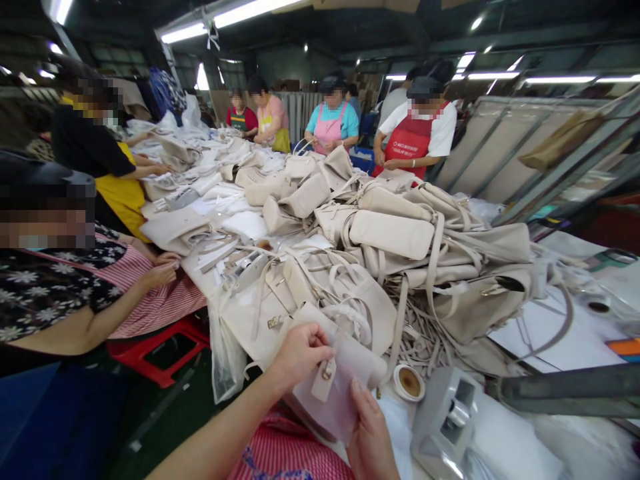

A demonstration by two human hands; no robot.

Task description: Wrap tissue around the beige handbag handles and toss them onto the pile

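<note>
A beige handbag (367, 360) lies tilted in front of me, with a translucent sheet (325, 410) over its lower front. A short beige strap tab (321, 387) with a gold-coloured metal clasp (327, 369) hangs over the sheet. My left hand (303, 357) is closed in a pinch right at the top of the clasp; what lies between the fingertips is too small to make out. From the lower right, my right hand (369, 427) grips the bag's side and the sheet, thumb on top and fingers hidden behind.
A large heap of beige handbags (393, 233) covers the table ahead. At my right are a small round dish of brown liquid (410, 382) and a grey tape dispenser (445, 420). Co-workers sit or stand around the table; one in a striped apron (155, 293) is close on the left.
</note>
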